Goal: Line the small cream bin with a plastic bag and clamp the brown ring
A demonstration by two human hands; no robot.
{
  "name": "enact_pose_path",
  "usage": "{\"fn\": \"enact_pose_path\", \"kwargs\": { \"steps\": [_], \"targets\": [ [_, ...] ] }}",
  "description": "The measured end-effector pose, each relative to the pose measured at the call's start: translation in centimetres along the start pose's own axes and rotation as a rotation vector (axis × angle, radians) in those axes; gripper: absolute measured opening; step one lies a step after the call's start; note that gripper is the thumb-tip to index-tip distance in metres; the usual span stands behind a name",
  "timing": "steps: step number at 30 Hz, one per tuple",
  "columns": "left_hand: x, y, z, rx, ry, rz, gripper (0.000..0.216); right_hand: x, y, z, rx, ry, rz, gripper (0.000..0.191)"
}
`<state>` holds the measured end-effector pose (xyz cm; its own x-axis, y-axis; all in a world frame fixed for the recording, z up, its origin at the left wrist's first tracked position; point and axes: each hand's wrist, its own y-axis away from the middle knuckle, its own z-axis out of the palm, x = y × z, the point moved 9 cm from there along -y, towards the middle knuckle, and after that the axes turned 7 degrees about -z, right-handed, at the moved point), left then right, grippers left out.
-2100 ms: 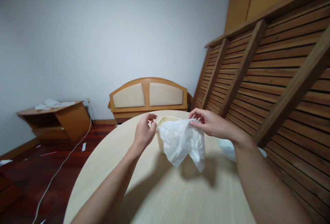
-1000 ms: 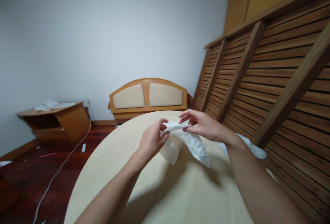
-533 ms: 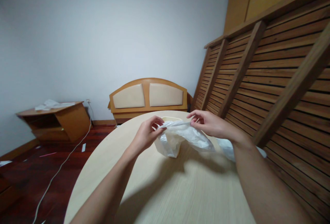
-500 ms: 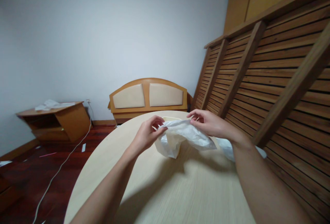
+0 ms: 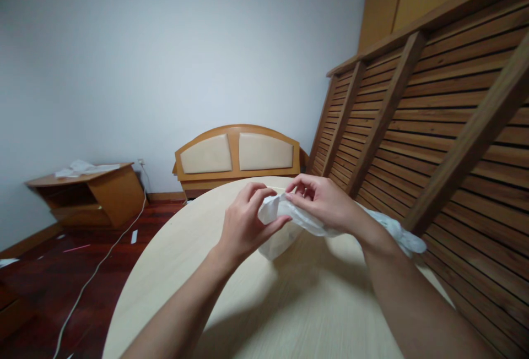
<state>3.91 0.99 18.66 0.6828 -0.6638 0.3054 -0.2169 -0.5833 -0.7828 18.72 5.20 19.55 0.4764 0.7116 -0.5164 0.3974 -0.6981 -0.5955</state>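
Both of my hands hold a thin white plastic bag [image 5: 285, 227] above a round pale wooden table [image 5: 264, 304]. My left hand [image 5: 246, 224] pinches the bag's left edge between thumb and fingers. Close beside it, my right hand [image 5: 322, 202] grips the bunched top of the bag with curled fingers. The bag hangs crumpled under the two hands and hides a cream plastic container behind it, of which only a sliver of rim [image 5: 273, 186] shows.
More white plastic [image 5: 397, 232] lies on the table behind my right forearm. A slatted wooden frame [image 5: 433, 105] leans along the right. A padded headboard [image 5: 237, 155] stands by the far wall, a low wooden cabinet [image 5: 88, 191] at left, a white cable [image 5: 95, 271] on the floor.
My hands have come closer together and bunched the bag, which earlier hung spread open between them. The cream container is now almost fully covered.
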Motion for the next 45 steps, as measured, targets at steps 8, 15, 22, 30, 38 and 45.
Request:
{"fn": "enact_pose_path", "kwargs": {
  "steps": [8,15,22,30,38,45],
  "targets": [
    [-1.8,-0.1,0.5,-0.029,-0.036,-0.154,0.008,-0.4,0.2,0.2,-0.063,-0.007,-0.007,0.025],
    [-5.5,-0.7,-0.2,0.008,0.180,-0.323,0.013,0.3,1.1,1.2,-0.284,-0.099,0.001,0.041],
    [-7.9,-0.7,0.6,-0.013,0.217,-0.405,0.011,1.8,1.2,1.5,-0.375,-0.026,0.013,0.026],
    [-10.0,-0.8,1.5,-0.032,0.114,-0.473,0.015,1.4,2.5,2.8,-0.527,-0.012,0.098,0.039],
    [-10.5,-1.0,1.4,-0.018,0.102,-0.533,0.018,-1.1,3.0,4.0,-0.550,0.184,0.013,0.045],
    [-10.4,-1.0,1.2,-0.009,0.104,-0.542,0.019,-1.5,2.6,4.4,-0.479,0.269,-0.037,0.007]
  ]
}}
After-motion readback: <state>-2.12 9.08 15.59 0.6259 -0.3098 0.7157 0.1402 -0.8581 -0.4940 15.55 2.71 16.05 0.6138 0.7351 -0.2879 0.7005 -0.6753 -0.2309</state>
